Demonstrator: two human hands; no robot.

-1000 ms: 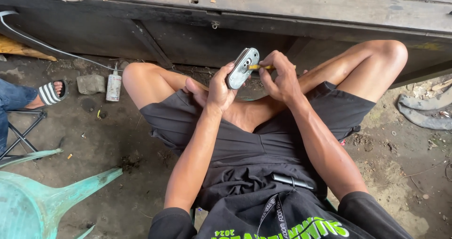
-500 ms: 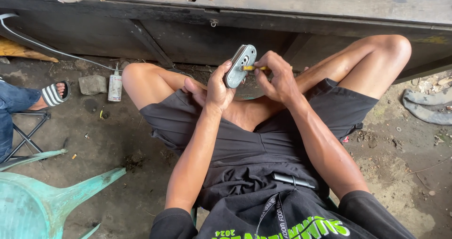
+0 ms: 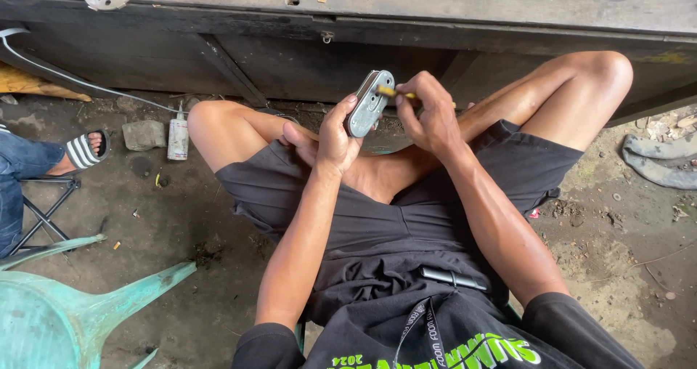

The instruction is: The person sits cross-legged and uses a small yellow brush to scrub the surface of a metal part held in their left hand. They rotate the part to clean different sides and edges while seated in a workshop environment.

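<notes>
With a small white bottle [image 3: 178, 136] on the dirt floor off to my left, my left hand [image 3: 335, 141] clamps the oval grey metal casing [image 3: 368, 102] upright above my crossed legs, while my right hand [image 3: 433, 122] pinches a yellow-handled tool [image 3: 396, 93] at its face, so the work looks unfinished.

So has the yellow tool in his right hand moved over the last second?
Yes. The yellow tool sits slightly higher against the metal part, closer to the dark bench edge; the camera shifted too.
</notes>
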